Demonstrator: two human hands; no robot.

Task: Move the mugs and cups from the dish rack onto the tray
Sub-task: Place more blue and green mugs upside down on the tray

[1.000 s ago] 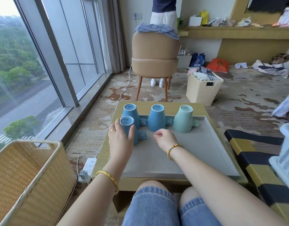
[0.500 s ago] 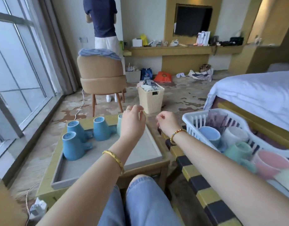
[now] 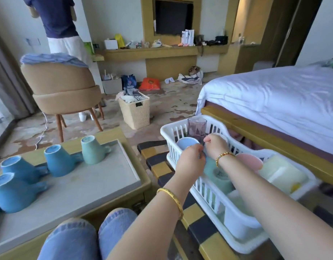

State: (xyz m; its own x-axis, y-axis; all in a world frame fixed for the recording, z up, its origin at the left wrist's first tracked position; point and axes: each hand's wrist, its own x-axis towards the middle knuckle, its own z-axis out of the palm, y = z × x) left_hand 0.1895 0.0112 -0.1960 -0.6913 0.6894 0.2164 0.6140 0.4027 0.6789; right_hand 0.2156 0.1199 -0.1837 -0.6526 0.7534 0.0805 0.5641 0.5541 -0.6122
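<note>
Behind the seated person lay a cluttered bedroom: a white-sheeted bed point(image 3: 274, 94) on the right, a tan chair point(image 3: 62, 87) by the window, a wicker basket point(image 3: 135, 111) on the patterned floor, and another person standing at the back. On the low worktop point(image 3: 113, 134) to the left sat a grey tray point(image 3: 83, 184) carrying four upturned mugs: three blue mugs point(image 3: 60, 160) and a pale green mug point(image 3: 90, 150) at the far end, each apart from its neighbour or nearly touching by the handle.

To the right, a white dish rack point(image 3: 214, 199) rested on a yellow-and-black striped bench point(image 3: 158, 162). It held a light blue cup point(image 3: 186, 144), a purple glass point(image 3: 196, 128) standing upright at the far end, a teal mug point(image 3: 218, 175) lying on its side, a pink cup point(image 3: 250, 161) and a pale yellow cup point(image 3: 282, 171).

Both hands reached into the rack's far end. The left hand point(image 3: 190, 162) had its fingers curled at the blue cup's rim; whether it gripped the cup could not be told. The right hand point(image 3: 216, 145) hung just beside the purple glass with its fingers curled, its grasp likewise unclear.
</note>
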